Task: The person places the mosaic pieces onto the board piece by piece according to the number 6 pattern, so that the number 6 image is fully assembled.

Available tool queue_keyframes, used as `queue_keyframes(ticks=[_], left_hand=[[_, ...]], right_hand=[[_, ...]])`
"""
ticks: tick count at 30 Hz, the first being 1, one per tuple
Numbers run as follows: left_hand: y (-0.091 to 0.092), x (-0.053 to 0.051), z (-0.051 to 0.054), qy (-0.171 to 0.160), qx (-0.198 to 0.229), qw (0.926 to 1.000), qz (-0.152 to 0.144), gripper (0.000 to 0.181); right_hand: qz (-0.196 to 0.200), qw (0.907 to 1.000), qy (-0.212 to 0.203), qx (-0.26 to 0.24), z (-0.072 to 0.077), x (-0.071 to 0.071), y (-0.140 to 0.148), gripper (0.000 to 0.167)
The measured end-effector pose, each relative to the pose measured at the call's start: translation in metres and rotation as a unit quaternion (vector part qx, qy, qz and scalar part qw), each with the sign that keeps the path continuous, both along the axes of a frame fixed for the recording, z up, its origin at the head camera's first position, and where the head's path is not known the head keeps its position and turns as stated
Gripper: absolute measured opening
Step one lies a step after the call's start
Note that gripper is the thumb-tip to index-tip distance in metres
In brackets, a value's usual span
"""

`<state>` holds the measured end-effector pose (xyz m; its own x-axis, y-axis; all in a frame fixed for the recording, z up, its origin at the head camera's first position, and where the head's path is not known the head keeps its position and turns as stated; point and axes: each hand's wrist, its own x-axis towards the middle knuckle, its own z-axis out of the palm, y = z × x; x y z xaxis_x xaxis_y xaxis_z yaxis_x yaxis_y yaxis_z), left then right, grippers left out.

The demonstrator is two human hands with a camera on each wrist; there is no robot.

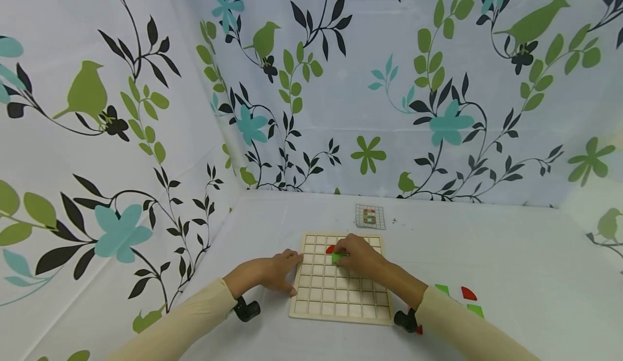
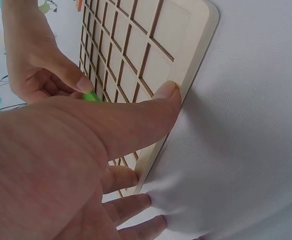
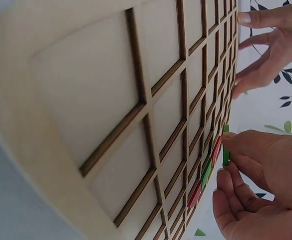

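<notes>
The wooden grid board (image 1: 328,295) is lying flat, seeming stiff and fairly light, offering its rim as the safest hold. At its left edge, the left hand (image 1: 279,272) is resting with fingers spread. Over the far rows, the right hand (image 1: 361,256) is pinching a green piece (image 3: 226,150), probably light, rigid, best gripped by opposite edges.

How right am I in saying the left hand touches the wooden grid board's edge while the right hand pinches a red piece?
Not quite: the right hand pinches a green piece, not a red one, as the right wrist view shows. The left hand does touch the edge of the wooden grid board.
</notes>
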<state>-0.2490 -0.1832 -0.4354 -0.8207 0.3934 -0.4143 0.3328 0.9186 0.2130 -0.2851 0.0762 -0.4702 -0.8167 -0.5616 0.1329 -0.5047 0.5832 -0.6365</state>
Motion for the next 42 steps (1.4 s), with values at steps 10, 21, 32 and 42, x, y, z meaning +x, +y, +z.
queue_keyframes(ticks=[10,21,32,42], left_hand=[[-0.001,0.0,0.0,-0.001,0.011,0.9999,-0.001,0.091],[-0.001,0.001,0.0,-0.004,0.007,1.0,0.004,0.09],[-0.001,0.001,0.0,-0.006,0.008,0.9999,0.0,0.09],[-0.001,0.001,0.001,-0.008,0.007,0.9999,0.002,0.09]], right_hand=[[0.008,0.9996,0.001,0.028,0.003,-0.001,-0.009,0.012],[0.034,0.9985,-0.009,0.041,0.007,-0.004,-0.014,0.013],[0.025,0.9976,-0.051,0.039,0.01,-0.001,-0.018,0.021],[0.021,0.9981,-0.015,0.056,0.002,-0.002,-0.019,0.024]])
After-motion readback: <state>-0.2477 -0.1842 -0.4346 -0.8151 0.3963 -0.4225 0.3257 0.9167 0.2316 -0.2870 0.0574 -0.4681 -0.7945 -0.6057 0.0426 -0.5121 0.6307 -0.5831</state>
